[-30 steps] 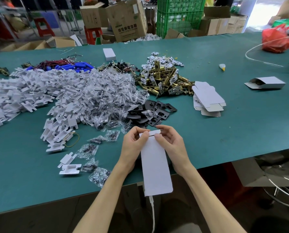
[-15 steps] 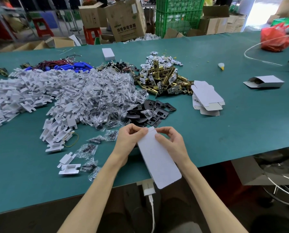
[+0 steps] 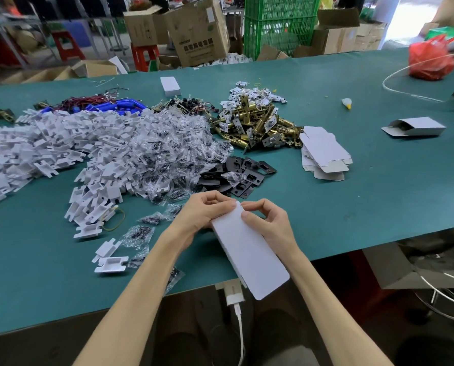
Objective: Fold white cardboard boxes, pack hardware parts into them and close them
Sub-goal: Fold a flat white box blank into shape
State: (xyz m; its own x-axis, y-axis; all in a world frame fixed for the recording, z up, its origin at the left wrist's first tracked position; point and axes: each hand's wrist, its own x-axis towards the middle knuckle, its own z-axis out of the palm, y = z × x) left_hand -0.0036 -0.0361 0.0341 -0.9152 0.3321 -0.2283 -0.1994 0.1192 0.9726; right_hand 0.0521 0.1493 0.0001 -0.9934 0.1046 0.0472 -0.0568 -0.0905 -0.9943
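Note:
A long white cardboard box [image 3: 249,249] is held over the table's near edge, its near end tilted to the right. My left hand [image 3: 203,212] grips its far left side with curled fingers. My right hand [image 3: 265,221] pinches the far end flap, thumb on top. Just beyond my hands lie black metal plates [image 3: 244,173]. Brass latch parts [image 3: 257,125] are heaped further back. A stack of flat white box blanks [image 3: 323,154] lies to their right. Small clear bags of screws [image 3: 167,157] spread across the middle.
A large pile of white plastic inserts [image 3: 35,149] covers the left of the green table [image 3: 379,207]. A part-folded white box [image 3: 416,126] lies at right, a closed one [image 3: 170,85] at the back. A red bag [image 3: 432,59] and white cable [image 3: 405,72] sit far right.
The box has swung so that its near end points further right. Both hands stayed on its far end, with the fingers working at the flap.

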